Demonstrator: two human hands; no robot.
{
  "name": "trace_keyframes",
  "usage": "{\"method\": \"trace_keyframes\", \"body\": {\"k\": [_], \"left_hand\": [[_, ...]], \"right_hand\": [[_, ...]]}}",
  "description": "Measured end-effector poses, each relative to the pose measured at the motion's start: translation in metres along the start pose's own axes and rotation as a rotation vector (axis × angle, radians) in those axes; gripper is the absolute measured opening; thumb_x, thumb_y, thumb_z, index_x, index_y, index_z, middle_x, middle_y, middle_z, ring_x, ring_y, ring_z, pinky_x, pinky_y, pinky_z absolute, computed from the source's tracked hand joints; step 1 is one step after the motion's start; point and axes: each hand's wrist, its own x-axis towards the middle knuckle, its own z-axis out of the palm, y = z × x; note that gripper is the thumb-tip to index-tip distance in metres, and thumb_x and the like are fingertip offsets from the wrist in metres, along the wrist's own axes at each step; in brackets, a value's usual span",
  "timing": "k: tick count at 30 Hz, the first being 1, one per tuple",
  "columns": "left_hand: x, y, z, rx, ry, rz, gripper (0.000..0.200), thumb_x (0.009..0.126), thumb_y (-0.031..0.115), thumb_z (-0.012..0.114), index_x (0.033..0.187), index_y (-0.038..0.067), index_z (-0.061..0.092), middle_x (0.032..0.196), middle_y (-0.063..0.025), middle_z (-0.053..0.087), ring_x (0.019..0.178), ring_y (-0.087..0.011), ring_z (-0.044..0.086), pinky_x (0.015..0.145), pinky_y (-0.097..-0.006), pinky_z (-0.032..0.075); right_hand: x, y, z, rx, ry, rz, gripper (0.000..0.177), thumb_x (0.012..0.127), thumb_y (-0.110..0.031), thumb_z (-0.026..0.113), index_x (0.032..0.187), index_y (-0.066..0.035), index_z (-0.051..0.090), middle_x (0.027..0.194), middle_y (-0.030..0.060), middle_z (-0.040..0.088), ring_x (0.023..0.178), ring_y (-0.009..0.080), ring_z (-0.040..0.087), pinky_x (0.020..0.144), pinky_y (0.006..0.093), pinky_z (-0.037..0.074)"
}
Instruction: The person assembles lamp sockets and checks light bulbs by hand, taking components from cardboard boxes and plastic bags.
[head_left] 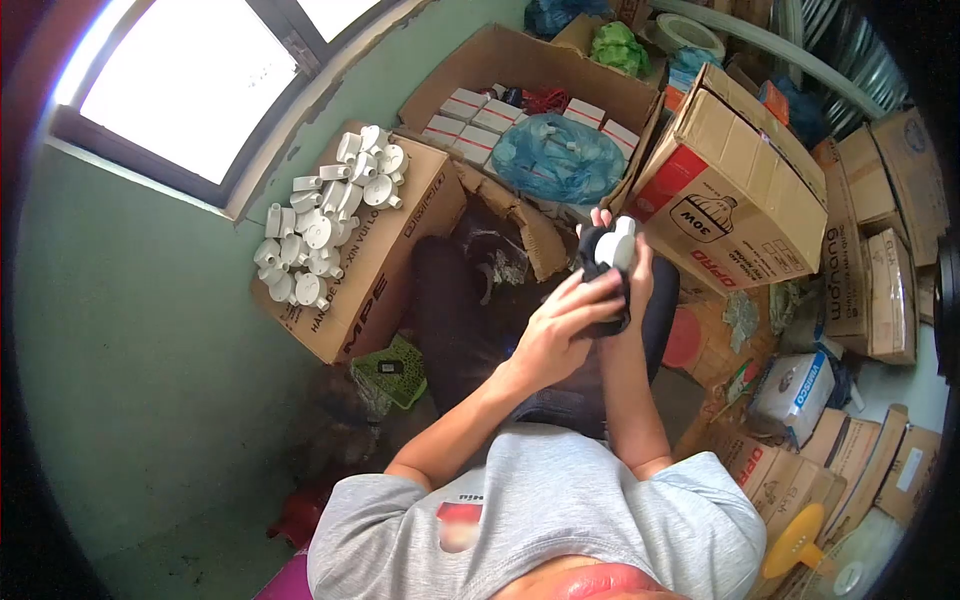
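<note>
I see a smooth, rounded white fitting (pixel 616 246) with a short neck, partly wrapped in soft black cloth (pixel 603 315), above the person's lap. The right hand (pixel 641 283) is closed around it; the left hand (pixel 570 322) lies fingers outstretched on the cloth, though I can't tell whether it grips. Leftward, matching glossy fittings (pixel 318 232) crowd a brown cardboard box (pixel 365 295). Crinkled blue plastic (pixel 558 158) lies ahead.

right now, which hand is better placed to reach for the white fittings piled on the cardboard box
Likely the left hand: it is nearer the white fittings, while the right hand is farther off, supporting the white piece and black cloth.
</note>
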Motion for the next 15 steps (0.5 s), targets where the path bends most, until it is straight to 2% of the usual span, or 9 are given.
{"method": "trace_keyframes", "body": {"k": [2, 5, 8, 9, 10, 11, 13, 14, 15], "left_hand": [[-0.001, -0.004, -0.01, -0.032, -0.041, -0.02, 0.055, 0.063, -0.016, 0.056, 0.109, 0.002, 0.079, 0.13, -0.016, 0.075, 0.127, -0.0393, 0.068, 0.115, -0.0471, 0.048], [0.015, -0.013, -0.029, -0.07, 0.233, 0.004, 0.05, 0.059, -0.013, 0.046, 0.098, -0.001, 0.075, 0.116, -0.0163, 0.078, 0.11, -0.0342, 0.074, 0.109, -0.0458, 0.051], [0.044, 0.002, -0.031, 0.09, 0.368, -0.056, 0.05, 0.073, -0.013, 0.049, 0.115, -0.003, 0.073, 0.134, -0.023, 0.07, 0.129, -0.0391, 0.065, 0.114, -0.0477, 0.046], [0.043, -0.002, -0.027, -0.011, 0.257, -0.005, 0.049, 0.083, -0.01, 0.05, 0.126, -0.002, 0.071, 0.144, -0.0229, 0.065, 0.138, -0.0402, 0.059, 0.12, -0.0497, 0.04], [0.037, 0.002, -0.019, 0.055, 0.136, -0.02, 0.05, 0.084, -0.008, 0.052, 0.13, 0.0, 0.07, 0.146, -0.0225, 0.064, 0.14, -0.0405, 0.058, 0.123, -0.0503, 0.036], [0.032, 0.005, -0.014, 0.041, 0.138, -0.01, 0.051, 0.083, -0.007, 0.053, 0.13, 0.001, 0.071, 0.147, -0.0225, 0.063, 0.141, -0.0404, 0.057, 0.123, -0.0508, 0.035], [0.026, 0.007, -0.01, 0.008, 0.093, 0.012, 0.053, 0.081, -0.006, 0.053, 0.129, 0.002, 0.072, 0.149, -0.0209, 0.063, 0.142, -0.0406, 0.056, 0.124, -0.0513, 0.034], [0.02, 0.008, -0.01, 0.028, 0.035, 0.028, 0.051, 0.078, -0.007, 0.055, 0.124, 0.002, 0.075, 0.146, -0.0183, 0.065, 0.139, -0.0407, 0.058, 0.123, -0.0507, 0.036], [0.014, 0.007, -0.008, 0.064, -0.018, 0.054, 0.05, 0.076, -0.007, 0.058, 0.122, 0.003, 0.077, 0.144, -0.0171, 0.067, 0.137, -0.0405, 0.06, 0.121, -0.0502, 0.039]], "right_hand": [[-0.001, 0.002, -0.005, 0.048, 0.012, 0.043, 0.059, 0.114, -0.038, 0.033, 0.14, 0.01, 0.055, 0.14, 0.0199, 0.064, 0.136, 0.031, 0.059, 0.115, 0.048, 0.046], [-0.024, 0.01, 0.012, -0.101, -0.11, 0.045, 0.063, 0.117, -0.043, 0.032, 0.141, 0.011, 0.055, 0.141, 0.0203, 0.064, 0.137, 0.0303, 0.059, 0.115, 0.0484, 0.047], [-0.043, 0.021, 0.004, -0.135, 0.053, 0.153, 0.049, 0.117, -0.039, 0.038, 0.131, -0.001, 0.065, 0.13, 0.0153, 0.069, 0.118, 0.0242, 0.069, 0.095, 0.0405, 0.058], [-0.046, 0.028, 0.012, -0.106, 0.106, 0.109, 0.042, 0.116, -0.038, 0.042, 0.129, -0.007, 0.066, 0.124, 0.0132, 0.071, 0.113, 0.0233, 0.071, 0.089, 0.0374, 0.06], [-0.049, 0.03, 0.018, 0.01, 0.103, 0.086, 0.045, 0.115, -0.042, 0.044, 0.131, -0.006, 0.066, 0.125, 0.0149, 0.072, 0.117, 0.0266, 0.07, 0.097, 0.0392, 0.058], [-0.046, 0.026, 0.017, 0.009, 0.097, 0.086, 0.045, 0.115, -0.042, 0.044, 0.131, -0.006, 0.066, 0.125, 0.0149, 0.072, 0.117, 0.0266, 0.07, 0.097, 0.0392, 0.058], [-0.037, 0.014, 0.009, 0.2, -0.241, 0.316, 0.049, 0.114, -0.045, 0.043, 0.136, -0.006, 0.064, 0.132, 0.0152, 0.07, 0.12, 0.0322, 0.069, 0.108, 0.0444, 0.054], [-0.026, 0.029, -0.018, 0.412, -0.361, 0.205, 0.053, 0.113, -0.048, 0.044, 0.141, -0.006, 0.061, 0.138, 0.0151, 0.067, 0.124, 0.0364, 0.066, 0.118, 0.0501, 0.047], [-0.015, 0.027, -0.02, 0.406, -0.283, 0.25, 0.053, 0.113, -0.049, 0.045, 0.139, -0.006, 0.061, 0.139, 0.0144, 0.067, 0.126, 0.0362, 0.065, 0.117, 0.0509, 0.048]]}}
